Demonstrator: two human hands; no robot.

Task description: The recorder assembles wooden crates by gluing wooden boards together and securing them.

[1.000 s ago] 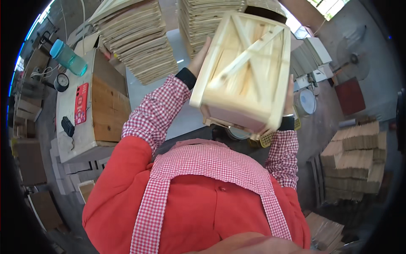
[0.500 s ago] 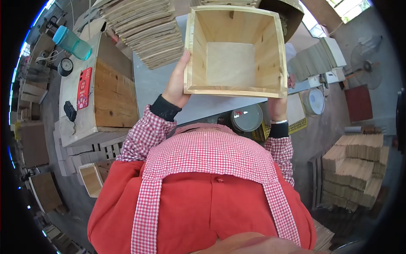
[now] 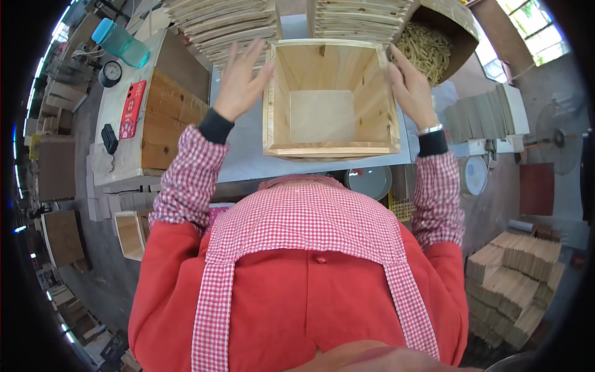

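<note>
An open wooden box (image 3: 334, 150) of pale, knotty boards stands on the light grey tabletop in front of me, its mouth facing up. To the left of the box is my left hand (image 3: 242, 87), open, its fingers spread and pointing away from me. My right hand (image 3: 411, 92) is by the far right corner of the box, fingers stretched out and holding nothing. Its fingertips lie close to the rim; whether they touch it I cannot tell.
Stacked thin wooden boards (image 3: 229, 28) and another such stack (image 3: 356, 22) stand behind the box. Far right, an open carton (image 3: 458, 46) holds many small pale pieces. Leftward, a wooden cabinet (image 3: 176, 108) carries a teal bottle (image 3: 124, 43) and a red phone (image 3: 132, 110).
Both hands held the box by its sides; now it rests on the tabletop and they have let go. My left hand has moved off its left side, and my right hand has moved farther forward.
</note>
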